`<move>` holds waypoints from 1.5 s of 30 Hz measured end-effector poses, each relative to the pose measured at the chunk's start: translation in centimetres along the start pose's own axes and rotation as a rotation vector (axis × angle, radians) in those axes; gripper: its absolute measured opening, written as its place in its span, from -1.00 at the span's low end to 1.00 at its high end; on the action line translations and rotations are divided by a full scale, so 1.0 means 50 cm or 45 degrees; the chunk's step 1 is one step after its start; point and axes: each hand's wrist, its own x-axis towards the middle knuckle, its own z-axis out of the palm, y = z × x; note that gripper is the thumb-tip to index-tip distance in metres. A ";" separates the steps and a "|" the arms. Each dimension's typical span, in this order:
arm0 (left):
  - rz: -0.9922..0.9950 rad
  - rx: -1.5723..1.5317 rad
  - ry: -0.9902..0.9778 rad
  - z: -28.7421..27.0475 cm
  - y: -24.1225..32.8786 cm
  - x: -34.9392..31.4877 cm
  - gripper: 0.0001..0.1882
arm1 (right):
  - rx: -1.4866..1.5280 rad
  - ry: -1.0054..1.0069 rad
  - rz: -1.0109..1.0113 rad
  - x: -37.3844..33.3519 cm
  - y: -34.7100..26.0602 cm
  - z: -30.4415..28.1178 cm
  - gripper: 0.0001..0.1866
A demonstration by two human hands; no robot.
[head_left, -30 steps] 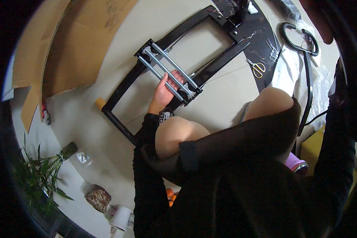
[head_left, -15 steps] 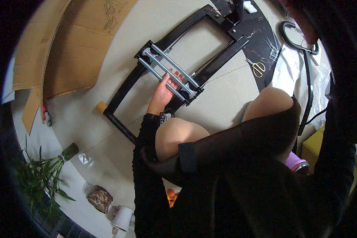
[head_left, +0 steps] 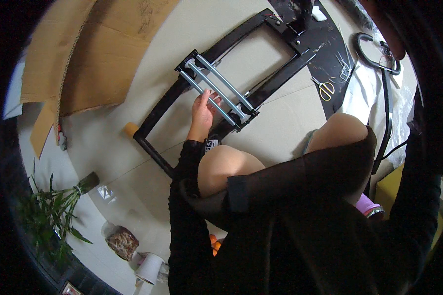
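Note:
My left hand [head_left: 204, 114] is closed round the nearest of three silver metal rods [head_left: 207, 98], thumb above and fingers reaching underneath. The rods run side by side between black end pieces, forming a slider carriage [head_left: 220, 88] that sits across a black metal frame [head_left: 158, 106] on the floor. Very close at the upper right is part of my right hand [head_left: 388, 28], dark and cut off by the picture's edge. Its fingers do not show clearly, and I see nothing in it.
Yellow-handled scissors [head_left: 325, 90] lie on a black sheet [head_left: 307, 54] among loose ties. A curved black handlebar [head_left: 362, 51] stands at the right. An opened cardboard box [head_left: 98, 64] lies far left, above a cut plant bundle [head_left: 59, 206], a bag [head_left: 122, 243] and a white cup [head_left: 149, 269].
The whole view has shifted slightly, so things appear a little further right. My left fingers have drawn in from the middle rod toward the nearest one and curled round it.

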 end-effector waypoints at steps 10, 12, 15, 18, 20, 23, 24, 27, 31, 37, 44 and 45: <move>0.089 0.239 -0.118 0.003 0.024 -0.033 -0.54 | -0.041 0.045 -0.017 0.016 -0.018 0.006 -0.09; 0.205 0.317 -0.086 0.010 0.024 -0.037 -0.55 | -0.047 0.046 -0.022 0.017 -0.020 0.007 -0.09; 0.288 0.460 0.012 0.018 0.028 -0.038 -0.63 | -0.061 0.049 -0.022 0.019 -0.025 0.010 -0.08; 0.359 0.522 -0.043 0.022 0.041 -0.046 -0.72 | -0.079 0.057 -0.025 0.023 -0.034 0.012 -0.07; 0.393 0.525 -0.071 0.029 0.052 -0.056 -0.77 | -0.090 0.059 -0.022 0.026 -0.038 0.016 -0.07; 0.434 0.547 -0.091 0.036 0.071 -0.074 -0.76 | -0.105 0.070 -0.024 0.026 -0.042 0.023 -0.06; 0.460 0.547 -0.104 0.037 0.076 -0.080 -0.74 | -0.106 0.076 -0.027 0.025 -0.047 0.021 -0.06; 0.477 0.549 -0.137 0.033 0.082 -0.086 -0.74 | -0.118 0.066 -0.023 0.027 -0.047 0.033 -0.05; 0.410 0.476 -0.119 0.019 0.067 -0.073 -0.74 | -0.133 0.065 -0.022 0.032 -0.052 0.043 -0.04; 0.369 0.584 0.052 0.001 0.053 -0.056 -0.73 | -0.156 0.069 -0.015 0.041 -0.059 0.041 -0.03; 0.401 0.560 0.117 -0.046 0.079 -0.038 -0.72 | -0.170 0.066 -0.008 0.051 -0.055 0.044 -0.01; 0.370 0.586 0.146 -0.047 0.071 -0.031 -0.70 | -0.172 0.066 -0.005 0.052 -0.053 0.048 -0.01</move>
